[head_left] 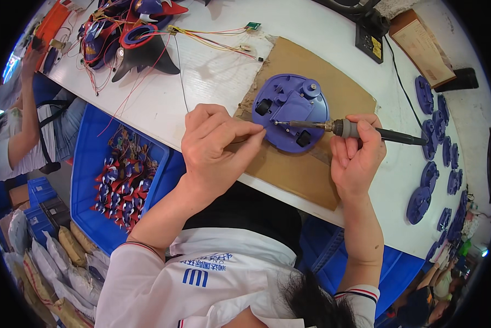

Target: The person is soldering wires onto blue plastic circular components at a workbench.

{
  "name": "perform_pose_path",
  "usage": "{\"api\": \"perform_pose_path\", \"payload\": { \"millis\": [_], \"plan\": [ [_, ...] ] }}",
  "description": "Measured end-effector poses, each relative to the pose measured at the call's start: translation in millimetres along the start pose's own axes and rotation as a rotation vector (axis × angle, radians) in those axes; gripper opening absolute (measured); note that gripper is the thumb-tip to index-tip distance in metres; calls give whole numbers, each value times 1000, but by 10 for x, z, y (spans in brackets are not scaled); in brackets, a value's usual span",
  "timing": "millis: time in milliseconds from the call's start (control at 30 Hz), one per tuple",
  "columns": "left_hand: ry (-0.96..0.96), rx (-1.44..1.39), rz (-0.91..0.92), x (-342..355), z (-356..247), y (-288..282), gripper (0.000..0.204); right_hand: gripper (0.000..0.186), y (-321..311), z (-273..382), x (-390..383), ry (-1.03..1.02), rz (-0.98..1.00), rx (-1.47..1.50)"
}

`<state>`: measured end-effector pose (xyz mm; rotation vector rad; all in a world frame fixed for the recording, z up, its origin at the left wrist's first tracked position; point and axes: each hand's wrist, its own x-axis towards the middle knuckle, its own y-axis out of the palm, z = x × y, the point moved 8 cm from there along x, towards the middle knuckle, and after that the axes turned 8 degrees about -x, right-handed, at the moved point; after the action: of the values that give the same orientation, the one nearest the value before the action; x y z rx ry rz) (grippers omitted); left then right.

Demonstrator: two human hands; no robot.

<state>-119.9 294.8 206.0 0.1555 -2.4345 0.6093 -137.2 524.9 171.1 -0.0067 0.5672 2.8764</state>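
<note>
A rounded purple plastic base (311, 111) with two small black wheels lies on a brown cardboard sheet (294, 57) in front of me. My right hand (360, 156) is closed around the grip of a soldering iron (390, 135). The iron's metal tip reaches left across the base, down to a small spot near its left edge. Beside that spot, my left hand (215, 150) pinches thumb and forefinger together at the rim of the base. A thin wire seems to run out under those fingers; its end is too fine to make out.
Several similar purple bases (418, 205) line the table's right side. Red, purple and black toy shells with loose wires (147, 49) are heaped at the far left. A blue bin (87, 202) of toy parts stands left, near another person (24, 131). A cardboard box (420, 49) sits far right.
</note>
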Motion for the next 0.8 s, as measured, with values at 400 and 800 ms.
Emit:
{"api": "perform_pose_path", "payload": {
  "millis": [400, 800],
  "plan": [
    [54, 136, -16, 0, -45, 48, 19, 16, 16, -48, -12, 11, 7, -12],
    [65, 130, -29, -19, -43, 48, 19, 18, 1, -54, -22, 21, -5, -18]
  ]
}}
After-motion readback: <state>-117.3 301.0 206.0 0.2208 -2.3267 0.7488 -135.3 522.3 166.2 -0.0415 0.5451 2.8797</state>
